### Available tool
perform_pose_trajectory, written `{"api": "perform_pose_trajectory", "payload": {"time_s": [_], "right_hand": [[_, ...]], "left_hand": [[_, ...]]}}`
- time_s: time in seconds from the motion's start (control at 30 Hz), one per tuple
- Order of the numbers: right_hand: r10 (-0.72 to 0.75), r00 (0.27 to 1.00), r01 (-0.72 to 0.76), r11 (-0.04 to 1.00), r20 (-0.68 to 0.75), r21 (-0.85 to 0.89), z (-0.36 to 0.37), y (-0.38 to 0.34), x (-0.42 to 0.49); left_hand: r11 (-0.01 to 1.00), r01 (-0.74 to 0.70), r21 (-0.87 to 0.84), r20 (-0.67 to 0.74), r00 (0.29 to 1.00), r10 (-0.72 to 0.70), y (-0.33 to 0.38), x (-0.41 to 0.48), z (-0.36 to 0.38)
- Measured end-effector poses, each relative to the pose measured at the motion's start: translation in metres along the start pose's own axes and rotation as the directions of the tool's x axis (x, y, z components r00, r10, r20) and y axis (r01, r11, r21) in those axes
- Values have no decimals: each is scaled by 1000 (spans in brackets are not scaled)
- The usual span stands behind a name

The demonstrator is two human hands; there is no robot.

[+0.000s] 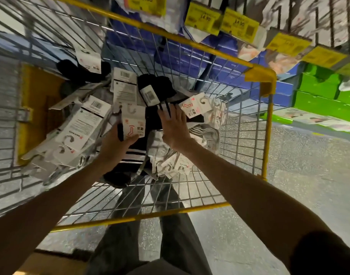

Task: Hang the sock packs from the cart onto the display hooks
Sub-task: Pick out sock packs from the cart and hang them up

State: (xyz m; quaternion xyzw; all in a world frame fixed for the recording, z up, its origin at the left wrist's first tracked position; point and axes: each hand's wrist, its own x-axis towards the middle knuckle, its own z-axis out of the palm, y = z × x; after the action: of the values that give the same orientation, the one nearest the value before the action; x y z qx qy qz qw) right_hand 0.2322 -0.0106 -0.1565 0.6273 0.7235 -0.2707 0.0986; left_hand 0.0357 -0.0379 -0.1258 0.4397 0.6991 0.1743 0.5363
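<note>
A wire cart with a yellow frame (269, 124) holds a pile of several sock packs, black and white, with white card headers. My left hand (114, 143) grips a black striped sock pack (133, 124) by its white card with a red sock drawing. My right hand (175, 129) lies flat, fingers spread, on the black socks in the pile beside it, close to another white-carded pack (194, 105). Display hooks (333, 22) with hanging packs run along the top right.
Yellow price tags (203, 19) front the hooks at the top. Blue boxes (190, 56) and green boxes (319, 92) sit on lower shelves behind the cart. Grey floor (299, 165) spreads to the right. My legs stand behind the cart's near rail.
</note>
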Motion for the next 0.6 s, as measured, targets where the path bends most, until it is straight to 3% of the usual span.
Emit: {"api": "perform_pose_trajectory", "payload": {"time_s": [0.17, 0.23, 0.33, 0.43, 0.6], "right_hand": [[-50, 996, 38, 987, -72, -155, 8, 0, 27], [-120, 990, 111, 988, -79, -105, 5, 7, 28], [-193, 978, 201, 974, -79, 105, 1, 18, 22], [-199, 974, 226, 909, -113, 350, -8, 20, -1], [-124, 897, 341, 805, -425, 485, -44, -14, -49]], "left_hand": [[994, 16, -104, -158, 987, -32, -7, 8, -7], [994, 3, -111, -198, 980, -25, -3, 8, -11], [999, -9, -42, -229, 973, -1, 1, 8, -17], [998, -40, -51, -142, 989, 32, 0, 8, -25], [982, 0, -190, 42, 999, 8, 11, 10, -28]]}}
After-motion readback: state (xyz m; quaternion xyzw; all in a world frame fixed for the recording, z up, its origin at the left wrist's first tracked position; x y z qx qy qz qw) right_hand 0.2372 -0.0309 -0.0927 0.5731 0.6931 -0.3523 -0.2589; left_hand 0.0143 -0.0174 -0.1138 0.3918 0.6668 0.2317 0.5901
